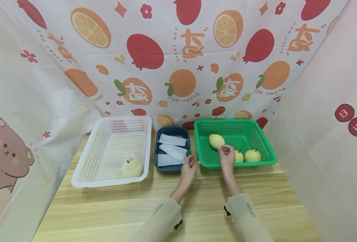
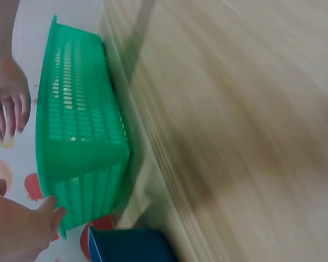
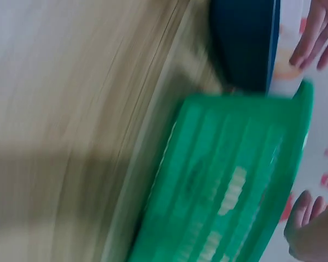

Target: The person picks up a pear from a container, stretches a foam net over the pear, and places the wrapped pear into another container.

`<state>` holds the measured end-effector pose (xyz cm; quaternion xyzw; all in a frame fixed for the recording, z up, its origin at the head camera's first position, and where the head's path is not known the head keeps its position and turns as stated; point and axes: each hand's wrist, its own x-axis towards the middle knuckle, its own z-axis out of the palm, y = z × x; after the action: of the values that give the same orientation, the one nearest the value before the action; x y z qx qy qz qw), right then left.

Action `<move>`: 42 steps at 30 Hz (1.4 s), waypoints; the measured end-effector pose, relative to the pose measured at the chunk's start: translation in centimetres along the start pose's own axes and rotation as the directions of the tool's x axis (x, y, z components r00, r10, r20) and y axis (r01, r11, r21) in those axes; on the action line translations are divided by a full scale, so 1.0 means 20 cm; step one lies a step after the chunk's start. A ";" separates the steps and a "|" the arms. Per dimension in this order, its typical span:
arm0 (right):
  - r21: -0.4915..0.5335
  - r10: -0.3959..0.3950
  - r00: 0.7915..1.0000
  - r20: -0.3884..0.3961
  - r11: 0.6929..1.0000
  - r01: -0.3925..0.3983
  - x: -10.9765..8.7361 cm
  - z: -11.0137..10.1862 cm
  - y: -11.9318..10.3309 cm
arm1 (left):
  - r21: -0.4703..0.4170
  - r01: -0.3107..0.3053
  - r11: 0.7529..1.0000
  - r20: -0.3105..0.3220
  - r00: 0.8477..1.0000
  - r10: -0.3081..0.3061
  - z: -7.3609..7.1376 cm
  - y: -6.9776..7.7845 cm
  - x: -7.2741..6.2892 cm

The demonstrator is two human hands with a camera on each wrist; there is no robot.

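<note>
My right hand (image 1: 227,159) hangs over the near side of the green basket (image 1: 270,159), fingers loosely bent, its fingertips close by a yellow pear (image 1: 216,141). Two more pears lie at the near side of that basket, one (image 1: 252,155) in plain sight and the other (image 1: 238,156) partly behind the hand. Between the green basket and a dark blue tray (image 1: 173,170) is my left hand (image 1: 188,171), relaxed and holding nothing. Several white foam net sleeves (image 1: 173,152) lie in the tray. Both wrist views show the hands above the basket's rim.
At the left stands a white basket (image 1: 89,183) holding a pear in a foam net sleeve (image 1: 132,167). All the containers are on a wooden table (image 1: 202,208). A fruit-print curtain (image 1: 166,60) hangs right behind them, with cloth walls at both sides.
</note>
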<state>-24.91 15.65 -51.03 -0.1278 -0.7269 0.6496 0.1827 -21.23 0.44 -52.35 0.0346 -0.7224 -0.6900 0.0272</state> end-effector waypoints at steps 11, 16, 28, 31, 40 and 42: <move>-0.326 -0.066 0.985 -0.157 0.945 0.012 0.14 -0.23 0.11 | -0.021 0.156 0.987 0.020 0.988 -0.156 0.18 -0.04 0.06; -0.551 -0.059 0.995 -0.085 0.835 0.002 0.19 -0.28 0.14 | -0.009 0.169 0.986 -0.001 0.986 -0.169 0.21 -0.08 0.06; -0.848 0.271 0.930 0.250 0.525 0.075 0.30 -0.36 0.06 | -0.331 0.244 0.912 0.094 0.970 -0.225 0.21 -0.07 0.05; -0.860 0.329 0.898 0.293 0.500 0.098 0.32 -0.38 0.05 | -0.364 0.259 0.895 0.106 0.966 -0.236 0.21 -0.08 0.04; -0.844 0.388 0.824 0.413 0.503 0.186 0.36 -0.39 0.06 | -0.438 0.268 0.858 0.133 0.963 -0.233 0.21 -0.09 0.05; -0.838 0.389 0.816 0.429 0.509 0.198 0.37 -0.38 0.07 | -0.440 0.276 0.854 0.136 0.961 -0.240 0.21 -0.09 0.05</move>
<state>-28.39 25.77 -50.92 -0.0431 -0.9596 0.2213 -0.1683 -22.58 4.46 -54.40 0.0976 -0.5298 -0.8381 -0.0859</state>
